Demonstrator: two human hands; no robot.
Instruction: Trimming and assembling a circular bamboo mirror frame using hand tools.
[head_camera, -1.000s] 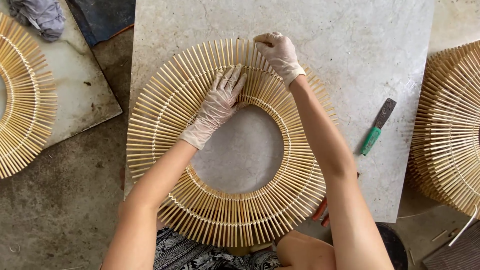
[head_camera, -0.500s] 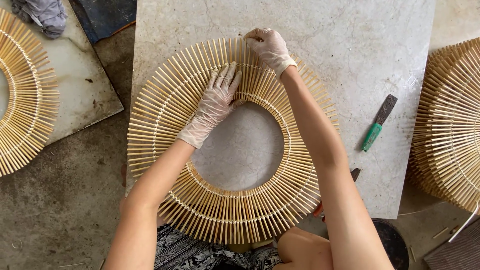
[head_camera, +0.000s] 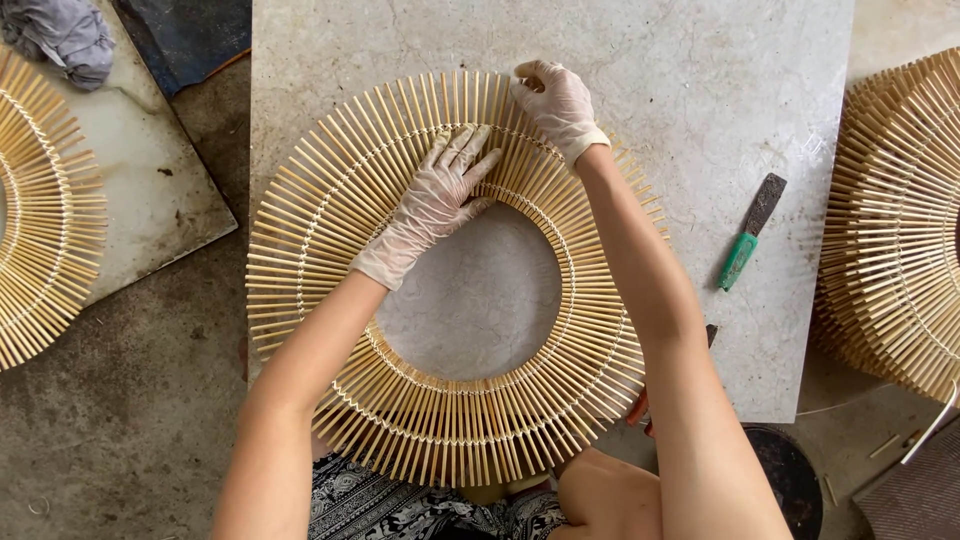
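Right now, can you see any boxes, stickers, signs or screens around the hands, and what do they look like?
None in view: no package, label, sign or screen.
Only the round bamboo-stick ring on the pale stone slab, both gloved hands on it, left hand and right hand.
A green-handled tool lies to the right.

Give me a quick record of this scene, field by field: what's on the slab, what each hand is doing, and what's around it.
Surface: pale stone slab
Main thing: flat ring of bamboo sticks, sticks fanned outward, centre open
Left hand: gloved, pressed flat on the ring's upper part
Right hand: gloved, fingers pinching at the ring's top edge
Tool: green-handled knife lying on the slab, right of the ring, untouched
Left side: another bamboo ring on a second slab, grey cloth above it
Right side: stacked bamboo rings
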